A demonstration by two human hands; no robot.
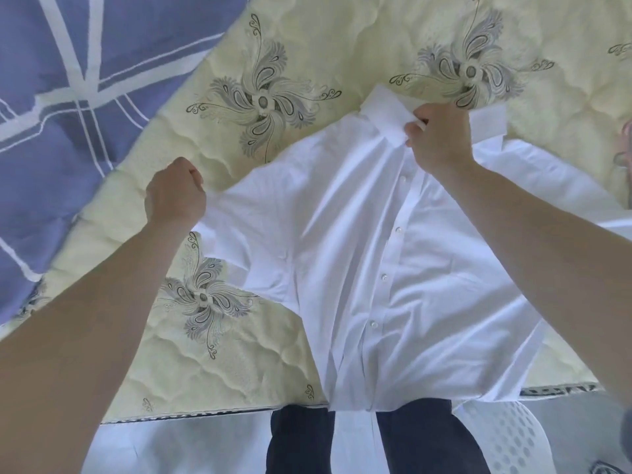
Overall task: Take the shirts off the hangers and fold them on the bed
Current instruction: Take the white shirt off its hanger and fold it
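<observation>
Head: shirt [359, 251] partly behind right hand [441, 140]

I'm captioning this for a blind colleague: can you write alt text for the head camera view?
A white button-up shirt lies buttons up on a pale yellow quilted mattress; the person's right hand pinches its collar, the left hand grips fabric at its side. A blue bedcover with white lines lies at the far left.

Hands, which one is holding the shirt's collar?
The right hand pinches the collar at the top of the white shirt. The left hand is a fist gripping the shirt's side edge instead, far from the collar.
</observation>
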